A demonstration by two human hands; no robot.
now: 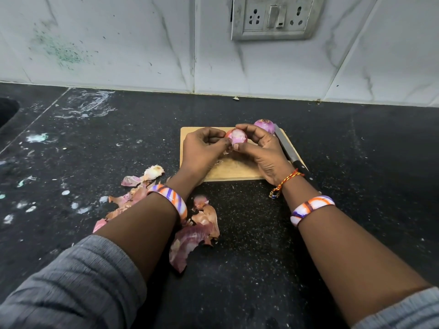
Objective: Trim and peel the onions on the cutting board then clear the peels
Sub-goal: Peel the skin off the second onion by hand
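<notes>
A small purple onion (237,138), partly skinned and pale in the middle, is held above the wooden cutting board (234,170). My right hand (263,150) wraps it from the right. My left hand (202,150) pinches a strip of its skin at the left side. A second purple onion (264,125) rests at the board's far right corner, behind my right hand. A knife (286,148) with a dark handle lies along the board's right edge. Loose pink and brown peels (190,238) lie on the black counter near my left wrist, with more peels (142,178) further left.
The black speckled counter (261,233) carries white smears and flecks on its left side. A white tiled wall (142,43) with a switch and socket plate (275,17) rises behind. A dark sink edge (7,110) shows at far left.
</notes>
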